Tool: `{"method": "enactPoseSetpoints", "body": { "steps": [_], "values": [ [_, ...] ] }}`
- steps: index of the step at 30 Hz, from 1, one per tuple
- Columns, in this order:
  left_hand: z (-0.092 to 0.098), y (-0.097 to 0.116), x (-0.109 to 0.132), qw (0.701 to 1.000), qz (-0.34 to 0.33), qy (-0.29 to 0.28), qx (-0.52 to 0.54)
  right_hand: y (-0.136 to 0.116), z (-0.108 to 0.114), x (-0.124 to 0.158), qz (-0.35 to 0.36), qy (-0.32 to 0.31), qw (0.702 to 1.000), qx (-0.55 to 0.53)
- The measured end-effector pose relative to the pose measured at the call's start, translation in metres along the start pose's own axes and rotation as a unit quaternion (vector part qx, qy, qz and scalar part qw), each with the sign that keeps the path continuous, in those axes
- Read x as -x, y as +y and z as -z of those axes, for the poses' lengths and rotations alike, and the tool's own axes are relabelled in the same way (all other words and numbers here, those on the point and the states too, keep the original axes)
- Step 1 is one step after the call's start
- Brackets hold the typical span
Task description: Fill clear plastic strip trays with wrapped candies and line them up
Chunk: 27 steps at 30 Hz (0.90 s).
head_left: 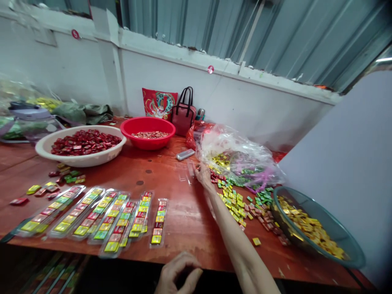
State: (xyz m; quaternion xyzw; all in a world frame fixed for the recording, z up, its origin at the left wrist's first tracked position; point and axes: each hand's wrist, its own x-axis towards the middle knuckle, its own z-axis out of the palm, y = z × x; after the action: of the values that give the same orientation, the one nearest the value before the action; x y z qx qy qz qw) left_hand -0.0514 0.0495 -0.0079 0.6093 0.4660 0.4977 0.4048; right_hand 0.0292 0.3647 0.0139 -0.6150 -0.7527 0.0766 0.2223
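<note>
My right hand [202, 174] reaches across the table with its fingers closed at the edge of a clear plastic tray [190, 168]. Close by lie loose foil-wrapped cubes [231, 200] in yellow, green, red and brown. My left hand [179, 272] is at the table's front edge, fingers curled and thumb near the index finger, with nothing visible between them. Beyond it lies a narrow filled tray [159, 222] holding a row of coloured cubes. Several more filled strips [118, 222] lie side by side to the left, some overlapping.
A white basin [45, 152] of red cubes and a red basin [148, 143] stand at the back left. A grey-green basin [357, 255] of gold cubes sits at the right edge. A clear bag [241, 143], a silver case [185, 154] and a handbag [183, 116] are behind.
</note>
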Motion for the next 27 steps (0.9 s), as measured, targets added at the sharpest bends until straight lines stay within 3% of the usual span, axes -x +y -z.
{"method": "enactPoseSetpoints", "body": {
  "steps": [4,9,14,19,24,27],
  "values": [
    [-0.009,0.01,-0.01,1.0,0.001,0.004,0.017,-0.012,-0.004,0.005,0.001,0.013,1.0,0.005],
    [-0.011,0.005,-0.01,1.0,-0.01,-0.003,0.006,-0.021,-0.009,0.002,-0.003,-0.005,1.0,-0.005],
    [-0.007,0.008,-0.011,0.999,0.034,0.026,0.017,-0.023,-0.005,0.006,0.019,0.015,0.999,-0.024],
    [-0.009,0.02,-0.016,0.998,0.056,0.016,0.037,-0.026,-0.003,0.009,0.029,0.008,0.999,-0.03],
    [-0.004,0.017,-0.019,0.991,0.102,0.055,0.066,-0.017,0.026,0.009,0.024,0.018,0.997,-0.068],
    [0.0,0.009,-0.029,0.975,0.128,0.103,0.148,-0.01,0.054,0.042,0.047,0.027,0.994,-0.098]
  ]
}}
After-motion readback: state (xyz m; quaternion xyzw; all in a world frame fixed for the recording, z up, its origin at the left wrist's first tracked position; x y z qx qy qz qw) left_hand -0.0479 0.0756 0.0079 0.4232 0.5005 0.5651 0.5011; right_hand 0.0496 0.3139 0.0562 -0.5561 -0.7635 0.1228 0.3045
